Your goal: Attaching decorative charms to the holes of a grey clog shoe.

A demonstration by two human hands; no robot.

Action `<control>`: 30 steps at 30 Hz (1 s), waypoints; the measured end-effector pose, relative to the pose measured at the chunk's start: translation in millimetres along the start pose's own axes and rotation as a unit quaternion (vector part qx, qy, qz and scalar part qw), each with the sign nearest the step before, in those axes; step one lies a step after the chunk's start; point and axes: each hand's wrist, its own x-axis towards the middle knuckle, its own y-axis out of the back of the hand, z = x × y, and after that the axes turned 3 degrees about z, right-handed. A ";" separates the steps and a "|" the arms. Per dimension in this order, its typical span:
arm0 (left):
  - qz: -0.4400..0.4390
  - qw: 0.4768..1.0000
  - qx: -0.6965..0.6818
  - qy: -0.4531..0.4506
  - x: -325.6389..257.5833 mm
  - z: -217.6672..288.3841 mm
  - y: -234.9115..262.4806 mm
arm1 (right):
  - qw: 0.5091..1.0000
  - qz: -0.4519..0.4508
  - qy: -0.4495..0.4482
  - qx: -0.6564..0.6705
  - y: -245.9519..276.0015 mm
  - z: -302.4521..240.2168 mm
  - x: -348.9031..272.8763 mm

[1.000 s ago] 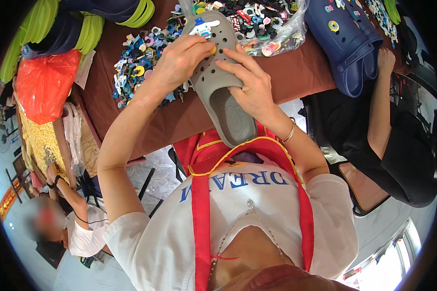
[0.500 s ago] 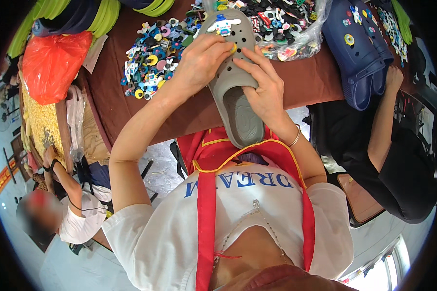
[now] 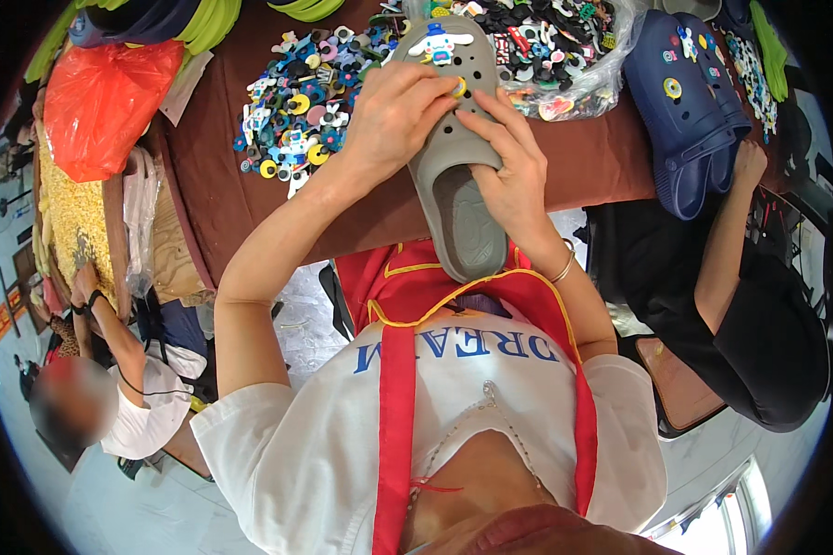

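Note:
A grey clog (image 3: pixel 475 69) with round holes lies toe-away over the table's near edge, its heel pointing at my body. On its toe sits a white long-eared character shoe charm (image 3: pixel 441 43) with a blue hat. My left hand (image 3: pixel 391 118) is closed, fingertips pinching a small yellow shoe charm (image 3: pixel 459 87) at a hole in the clog's upper. With thumb and fingers my right hand (image 3: pixel 512 159) grips the clog's right side, just below that charm. The underside of the upper is hidden.
Loose shoe charms (image 3: pixel 317 102) are heaped left of the clog. A clear plastic bag (image 3: pixel 597 91) of more charms lies to its right. Decorated navy clogs (image 3: pixel 671 120) stand farther right, beside a seated person's arm (image 3: pixel 727 231). A red plastic bag (image 3: pixel 111 111) is at the left.
The view has shifted slightly. My left fingers still press at the yellow charm, which shows a little more now. My right hand keeps its hold on the clog.

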 end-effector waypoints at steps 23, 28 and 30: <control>-0.090 0.976 -0.073 0.187 14.1 0.8 3.6 | 0.989 -0.133 0.057 0.028 31.4 2.1 7.9; -0.087 0.971 -0.081 0.209 20.0 13.0 4.5 | 0.973 -0.077 -0.096 -0.197 81.4 41.9 34.4; -0.041 0.985 -0.060 0.158 23.2 22.0 3.5 | 0.957 -0.059 -0.025 -0.284 91.8 67.3 24.1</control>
